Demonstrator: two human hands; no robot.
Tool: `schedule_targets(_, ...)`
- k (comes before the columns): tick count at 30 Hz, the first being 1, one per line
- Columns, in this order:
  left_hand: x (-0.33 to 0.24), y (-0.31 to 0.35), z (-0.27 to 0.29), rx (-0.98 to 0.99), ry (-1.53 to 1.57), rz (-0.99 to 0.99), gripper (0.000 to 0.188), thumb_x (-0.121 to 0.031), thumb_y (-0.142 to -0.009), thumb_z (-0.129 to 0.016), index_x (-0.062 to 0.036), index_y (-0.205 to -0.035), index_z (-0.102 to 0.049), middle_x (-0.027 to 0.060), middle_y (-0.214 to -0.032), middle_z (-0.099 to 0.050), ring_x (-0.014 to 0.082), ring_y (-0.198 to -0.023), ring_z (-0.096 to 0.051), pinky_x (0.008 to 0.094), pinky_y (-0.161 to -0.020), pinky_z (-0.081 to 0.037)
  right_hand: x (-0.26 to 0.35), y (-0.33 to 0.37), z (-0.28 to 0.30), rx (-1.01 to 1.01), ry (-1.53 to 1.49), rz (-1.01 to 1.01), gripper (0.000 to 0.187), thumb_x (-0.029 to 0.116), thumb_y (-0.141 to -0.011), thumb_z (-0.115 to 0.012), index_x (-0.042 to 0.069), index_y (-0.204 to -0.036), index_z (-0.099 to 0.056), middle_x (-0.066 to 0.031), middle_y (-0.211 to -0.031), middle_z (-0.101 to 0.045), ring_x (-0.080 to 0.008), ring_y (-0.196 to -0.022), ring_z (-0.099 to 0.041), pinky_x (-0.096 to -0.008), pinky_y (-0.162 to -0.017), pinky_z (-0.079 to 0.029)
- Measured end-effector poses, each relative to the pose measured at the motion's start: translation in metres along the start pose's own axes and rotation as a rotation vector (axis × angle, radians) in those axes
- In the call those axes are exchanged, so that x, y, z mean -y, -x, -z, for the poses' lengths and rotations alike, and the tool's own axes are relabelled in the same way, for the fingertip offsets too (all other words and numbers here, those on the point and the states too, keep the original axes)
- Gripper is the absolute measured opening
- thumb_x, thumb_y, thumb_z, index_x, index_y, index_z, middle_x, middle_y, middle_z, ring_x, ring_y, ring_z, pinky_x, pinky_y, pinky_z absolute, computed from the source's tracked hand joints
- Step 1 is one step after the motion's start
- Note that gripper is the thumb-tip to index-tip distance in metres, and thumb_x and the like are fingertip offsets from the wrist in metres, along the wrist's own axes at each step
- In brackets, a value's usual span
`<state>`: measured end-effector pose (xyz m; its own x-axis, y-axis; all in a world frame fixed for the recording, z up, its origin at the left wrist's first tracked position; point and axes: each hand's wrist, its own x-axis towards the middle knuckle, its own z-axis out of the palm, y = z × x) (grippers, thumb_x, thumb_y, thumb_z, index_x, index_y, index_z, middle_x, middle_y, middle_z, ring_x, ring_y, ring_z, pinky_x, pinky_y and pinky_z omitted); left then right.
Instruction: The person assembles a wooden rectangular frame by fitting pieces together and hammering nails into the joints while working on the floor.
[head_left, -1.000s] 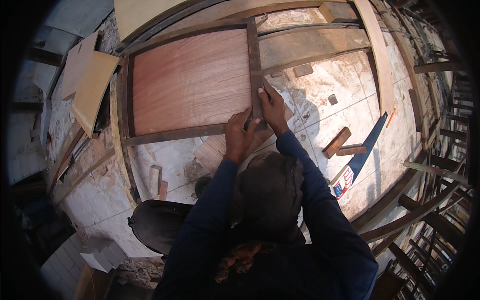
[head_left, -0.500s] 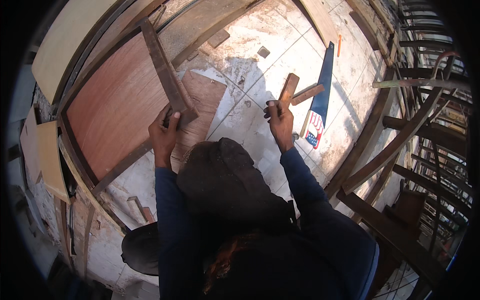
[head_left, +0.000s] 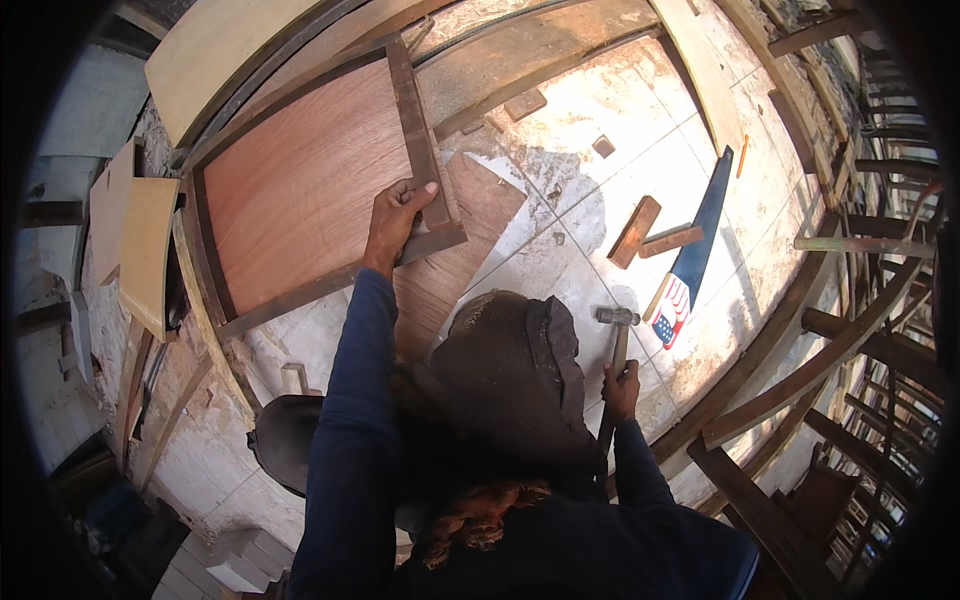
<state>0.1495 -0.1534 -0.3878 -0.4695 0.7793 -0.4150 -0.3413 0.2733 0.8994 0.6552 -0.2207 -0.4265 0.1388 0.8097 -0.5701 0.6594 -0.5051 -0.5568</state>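
hammer [head_left: 620, 348] partly behind right grip [head_left: 624, 392]

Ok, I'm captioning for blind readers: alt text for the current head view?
A person's right hand holds a hammer with a grey metal head; the left hand touches a dark brown wooden frame around a reddish wood panel. A blue-bladed handsaw lies on pale tiles.
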Motion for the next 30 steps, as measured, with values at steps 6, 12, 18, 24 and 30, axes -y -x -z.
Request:
schedule_targets(6,-0.009,0.007,-0.008,-0.006,0.039,0.003,0.034,-0.026,-0.080,-0.078,0.0027,-0.094,-0.068,0.0037,-0.074,-0.066,0.0063,-0.055,-0.055,0.0201,-0.049,-0.042,0.091,-0.020,0.015,0.059,0.157,0.660,0.032,0.023,-0.084,-0.071,0.003,-0.104,-0.056,-0.0144,-0.074,-0.064,-0.0267,-0.062,-0.063,-0.0356,-0.058,-0.049)
schedule_targets(12,-0.002,0.000,-0.006,-0.025,0.039,0.022,0.037,-0.029,-0.077,-0.080,0.0030,-0.090,-0.069,0.0048,-0.072,-0.066,0.0073,-0.054,-0.054,0.0204,-0.049,-0.042,0.248,-0.037,-0.011,0.289,0.593,1.240,0.034,0.027,-0.080,-0.073,0.009,-0.104,-0.057,-0.0103,-0.078,-0.062,-0.0305,-0.069,-0.063,-0.0391,-0.060,-0.050)
schedule_targets(18,0.000,-0.003,-0.003,-0.051,-0.023,0.017,0.045,-0.033,-0.074,-0.082,0.0048,-0.094,-0.069,0.0071,-0.074,-0.066,0.0091,-0.054,-0.056,0.0208,-0.049,-0.044,0.289,-0.042,-0.038,0.423,0.787,1.810,0.040,0.035,-0.072,-0.073,0.014,-0.102,-0.057,-0.0019,-0.083,-0.054,-0.0201,-0.079,-0.059,-0.0343,-0.064,-0.048)
schedule_targets(24,-0.002,-0.004,-0.006,-0.047,-0.049,-0.001,0.042,-0.035,-0.074,-0.082,0.0035,-0.088,-0.071,0.0068,-0.069,-0.065,0.0096,-0.053,-0.055,0.0228,-0.046,-0.042,0.321,-0.048,-0.066,0.071,0.975,1.731,0.028,0.022,-0.078,-0.065,0.010,-0.101,-0.056,-0.0063,-0.085,-0.053,-0.0231,-0.081,-0.056,-0.0375,-0.065,-0.044)
schedule_targets(30,-0.010,-0.007,0.004,-0.050,-0.120,0.036,0.032,-0.033,-0.081,-0.077,-0.0020,-0.082,-0.070,0.0014,-0.063,-0.061,0.0062,-0.050,-0.051,0.0215,-0.044,-0.038,0.301,-0.024,-0.063,0.271,0.789,1.769,0.031,0.029,-0.079,-0.067,0.010,-0.102,-0.057,-0.0064,-0.086,-0.053,-0.0243,-0.083,-0.057,-0.0377,-0.069,-0.045)
